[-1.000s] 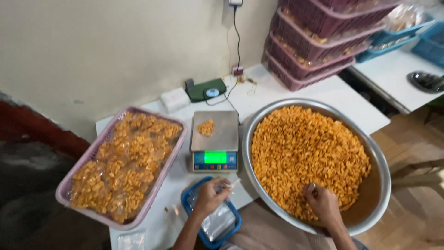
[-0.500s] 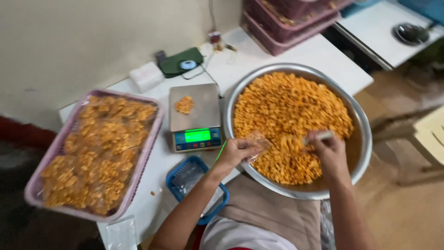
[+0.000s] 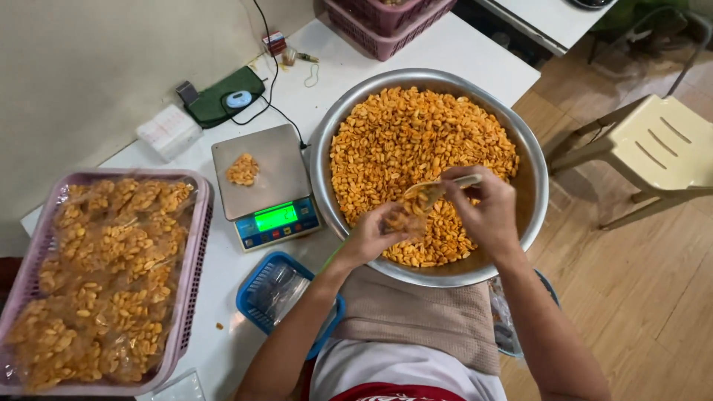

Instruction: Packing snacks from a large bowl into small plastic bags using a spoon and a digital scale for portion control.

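Observation:
A big metal basin [image 3: 538,194] full of orange-yellow fried snack pieces [image 3: 416,141] sits on the white table. My left hand [image 3: 375,235] holds a small clear plastic bag [image 3: 405,220] open over the basin's near side. My right hand [image 3: 486,209] grips a scoop [image 3: 433,191] loaded with the snack, tipped at the bag's mouth. Left of the basin stands a digital scale [image 3: 267,186] with a green display and a small heap of snack [image 3: 243,169] on its plate.
A pink crate [image 3: 194,256] of filled snack bags sits at the left. A blue tray [image 3: 256,308] of clear empty bags lies by the table's front edge. Stacked pink crates [image 3: 386,22] stand at the back. A pale plastic chair [image 3: 653,148] is on the right, on wooden floor.
My left hand left the blue tray and came over the basin holding a clear bag. My right hand rose out of the snack with the scoop and met the bag.

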